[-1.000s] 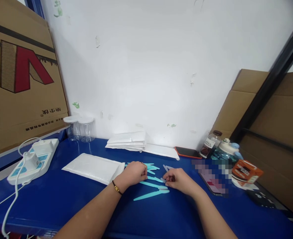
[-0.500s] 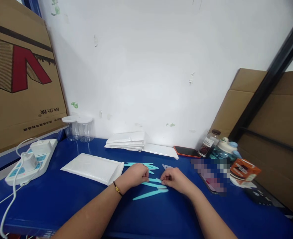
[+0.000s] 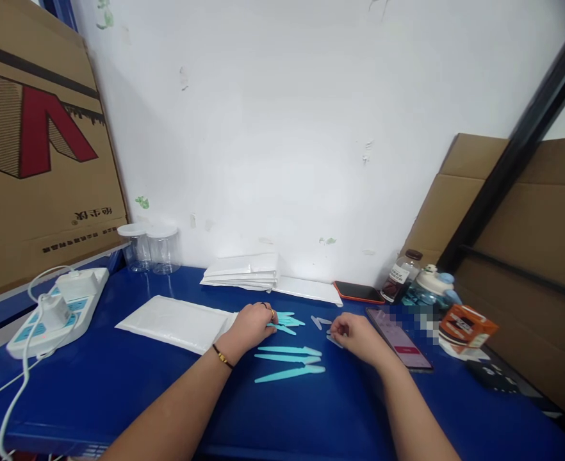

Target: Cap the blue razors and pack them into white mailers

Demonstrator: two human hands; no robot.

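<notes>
My left hand (image 3: 252,328) is closed at the left end of a small pile of turquoise eyebrow razors (image 3: 289,319), its fingertips on a razor's handle end; they partly hide the pile. Nearer me lie three more eyebrow razors (image 3: 289,373) side by side, their blade ends to the right. My right hand (image 3: 354,336) is closed in a pinch on a small clear blade cap (image 3: 335,342), low over the table. Just beyond it lie a few clear blade caps (image 3: 317,322).
A white padded envelope (image 3: 171,320) lies left of my left hand, with a stack of envelopes (image 3: 239,269) behind. A power strip (image 3: 59,314) and two clear jars (image 3: 162,253) stand left. To the right are phones (image 3: 359,292), a bottle (image 3: 400,278) and an orange box (image 3: 465,328).
My left hand has moved from the row of razors back to the pile. My right hand has moved right, away from the nearest razors, with a clear cap in its fingers.
</notes>
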